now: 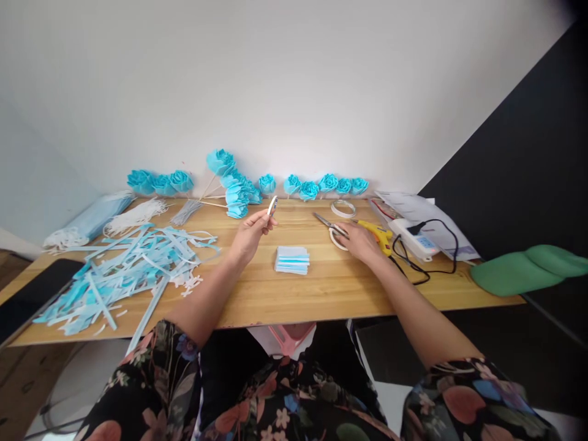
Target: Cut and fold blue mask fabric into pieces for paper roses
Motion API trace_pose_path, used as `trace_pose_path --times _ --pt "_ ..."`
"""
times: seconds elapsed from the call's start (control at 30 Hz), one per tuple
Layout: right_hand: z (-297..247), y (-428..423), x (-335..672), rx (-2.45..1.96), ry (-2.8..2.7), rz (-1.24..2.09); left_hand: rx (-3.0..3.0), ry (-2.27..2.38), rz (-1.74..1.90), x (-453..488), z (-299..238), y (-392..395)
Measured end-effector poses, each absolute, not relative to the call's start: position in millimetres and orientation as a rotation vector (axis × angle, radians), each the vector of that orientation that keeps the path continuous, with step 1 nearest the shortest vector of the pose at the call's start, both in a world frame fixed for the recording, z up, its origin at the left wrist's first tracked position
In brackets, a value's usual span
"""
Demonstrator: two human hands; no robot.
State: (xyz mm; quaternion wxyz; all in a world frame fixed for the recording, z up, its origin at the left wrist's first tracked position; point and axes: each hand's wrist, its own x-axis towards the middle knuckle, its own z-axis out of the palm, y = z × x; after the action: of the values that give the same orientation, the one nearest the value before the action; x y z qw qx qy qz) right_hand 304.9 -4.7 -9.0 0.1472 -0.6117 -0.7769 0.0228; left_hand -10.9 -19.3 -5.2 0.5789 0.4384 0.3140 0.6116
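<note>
Partly beneath right hand [361, 241], scissors [329, 225]

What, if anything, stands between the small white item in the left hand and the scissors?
Nothing visible does: only wooden tabletop shows between the small white item, in the left hand, and the scissors, at the right hand. The blue-and-white stack lies off that line, nearer the person.

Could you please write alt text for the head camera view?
A person's left hand holds up a thin white object while the right hand touches scissors at a wooden table. Blue artificial flowers line the back, with blue-and-white strips heaped at left and a yellow glue gun at right.
</note>
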Motion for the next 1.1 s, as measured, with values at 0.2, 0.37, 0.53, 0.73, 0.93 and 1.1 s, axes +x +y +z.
trace_pose_path --times 0.2,0.37,0.53,0.73,0.93,1.1 --pt "2.1 -10.7 297.4 -1.615 -1.730 0.527 0.944 0.647 1.444 -8.9 -1.8 -21.0" --pt "26.4 -21.9 270.7 -1.047 -1.275 1.274 0.909 0.666 1.449 -11.1 -2.2 -19.3" --pt "29.2 -30.3 238.1 -0.881 -1.147 1.741 0.882 0.675 1.441 -12.6 -2.4 -16.9" --pt "47.7 -22.3 220.4 -0.712 -1.084 1.903 0.848 0.655 1.444 -11.5 -8.7 -12.7" --pt "51.1 -1.2 216.6 -0.589 -1.157 1.969 0.884 0.671 1.430 -13.1 -7.8 -15.3" --pt "22.6 2.0 218.5 -0.439 -1.175 2.150 0.902 0.667 1.452 -12.6 -11.9 -14.9"
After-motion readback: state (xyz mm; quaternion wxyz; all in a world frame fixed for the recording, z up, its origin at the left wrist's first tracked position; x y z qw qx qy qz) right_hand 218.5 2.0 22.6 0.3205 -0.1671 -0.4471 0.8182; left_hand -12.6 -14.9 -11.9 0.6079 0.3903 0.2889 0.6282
